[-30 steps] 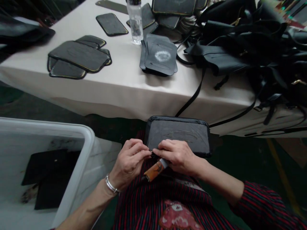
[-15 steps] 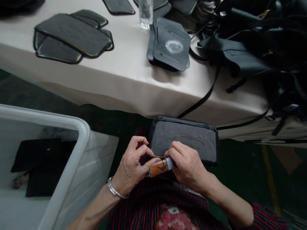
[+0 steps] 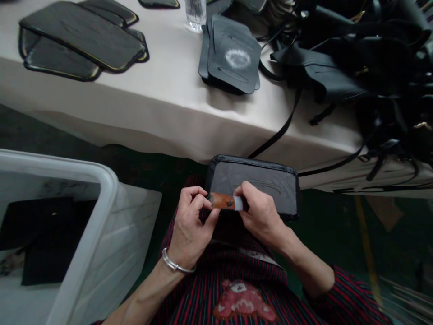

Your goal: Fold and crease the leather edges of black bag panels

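A black leather-like panel with a raised padded rim [image 3: 252,174] rests on my lap at the table's edge. Brownish streaks mark its dark grey face. My right hand [image 3: 260,212] is closed around the pale grey end of a short tool with an orange-brown body [image 3: 223,201]; its working end is hard to make out. My left hand [image 3: 192,223], with a silver bangle on the wrist, has its fingertips pinched at the panel's near left corner, against the brown end of the tool. What those fingertips grip is partly hidden.
Yellow-edged black panels [image 3: 81,38] lie stacked on the cloth-covered table [image 3: 162,108]. Beside a clear glass [image 3: 196,16] sits a pile of dark cut pieces [image 3: 233,56]. Black bags and straps [image 3: 328,74] crowd the right. A white bin [image 3: 111,180] stands at left, holding black pieces.
The tool has turned from a slant to nearly level and moved up over the panel's near edge. Both hands have shifted slightly upward with it. The whole view has shifted a little.
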`<move>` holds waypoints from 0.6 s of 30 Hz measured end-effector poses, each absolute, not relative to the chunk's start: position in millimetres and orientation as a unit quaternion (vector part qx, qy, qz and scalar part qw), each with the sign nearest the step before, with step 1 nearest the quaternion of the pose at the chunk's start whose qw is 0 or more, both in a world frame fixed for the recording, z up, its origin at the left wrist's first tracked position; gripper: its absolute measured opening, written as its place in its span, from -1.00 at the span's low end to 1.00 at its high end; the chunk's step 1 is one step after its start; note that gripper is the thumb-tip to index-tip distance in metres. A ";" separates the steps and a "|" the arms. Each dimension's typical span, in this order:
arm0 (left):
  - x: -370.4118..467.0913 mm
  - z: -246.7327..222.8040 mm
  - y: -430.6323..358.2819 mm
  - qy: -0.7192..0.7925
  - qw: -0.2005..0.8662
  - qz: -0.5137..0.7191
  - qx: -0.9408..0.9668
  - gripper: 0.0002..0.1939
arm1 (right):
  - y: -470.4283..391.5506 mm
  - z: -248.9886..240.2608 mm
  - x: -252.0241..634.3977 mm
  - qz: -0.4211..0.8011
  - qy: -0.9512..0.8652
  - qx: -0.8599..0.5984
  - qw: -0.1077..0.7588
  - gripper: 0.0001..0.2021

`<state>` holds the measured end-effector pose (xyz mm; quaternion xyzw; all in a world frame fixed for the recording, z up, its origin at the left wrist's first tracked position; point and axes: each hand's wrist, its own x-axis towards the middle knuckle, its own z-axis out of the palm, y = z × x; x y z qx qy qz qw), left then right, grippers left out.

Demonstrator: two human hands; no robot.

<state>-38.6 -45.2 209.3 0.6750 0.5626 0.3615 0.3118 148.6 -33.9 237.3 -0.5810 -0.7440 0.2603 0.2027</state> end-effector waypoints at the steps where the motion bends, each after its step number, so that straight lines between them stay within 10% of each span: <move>1: -38.3 209.9 -45.7 0.564 0.309 0.362 0.675 -0.89 | -34.4 239.8 153.6 0.278 -0.728 -0.590 0.212 -0.89; 13: -34.4 203.9 -58.2 0.585 0.258 0.389 0.663 -0.83 | -54.5 242.7 137.8 0.178 -0.726 -0.660 0.081 -0.74; 18: -24.8 191.1 -75.0 0.636 0.296 0.471 0.535 -0.31 | -57.3 247.7 135.4 0.185 -0.723 -0.661 0.076 -0.87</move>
